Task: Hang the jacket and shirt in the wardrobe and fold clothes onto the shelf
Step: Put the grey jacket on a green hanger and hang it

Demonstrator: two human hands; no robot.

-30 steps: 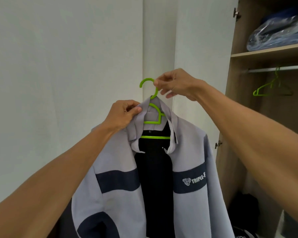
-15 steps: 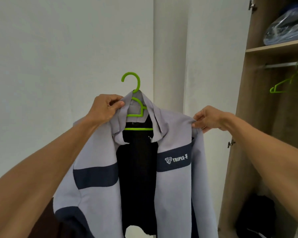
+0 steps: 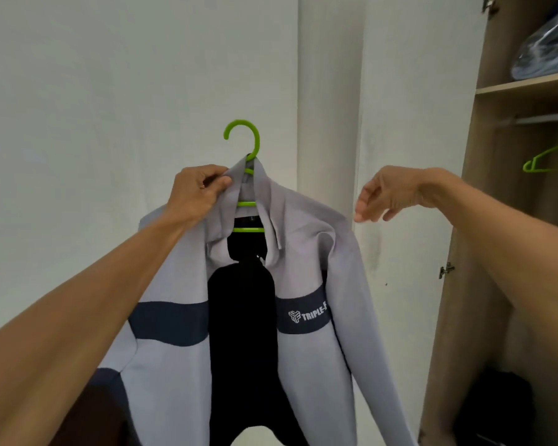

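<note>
A light grey jacket (image 3: 306, 252) with a navy chest band and white lettering hangs open on a green hanger (image 3: 244, 140), held up in front of a white wall. My left hand (image 3: 197, 191) pinches the jacket's collar on the left side, just below the hanger's hook. My right hand (image 3: 390, 193) hovers just off the jacket's right shoulder, fingers loosely apart, holding nothing. The jacket's dark lining shows down the middle. The wardrobe (image 3: 503, 220) stands open on the right with a metal rail (image 3: 545, 119) under its shelf (image 3: 525, 86).
A second green hanger (image 3: 543, 160) hangs on the rail. A plastic-wrapped bundle (image 3: 548, 56) lies on the shelf. Something dark (image 3: 496, 410) sits on the wardrobe floor. The white wardrobe door (image 3: 409, 188) stands open between the jacket and the wardrobe.
My right hand left the hanger hook, went to the jacket's right shoulder, then let go of it. My view swung left, so the wardrobe shifted right.
</note>
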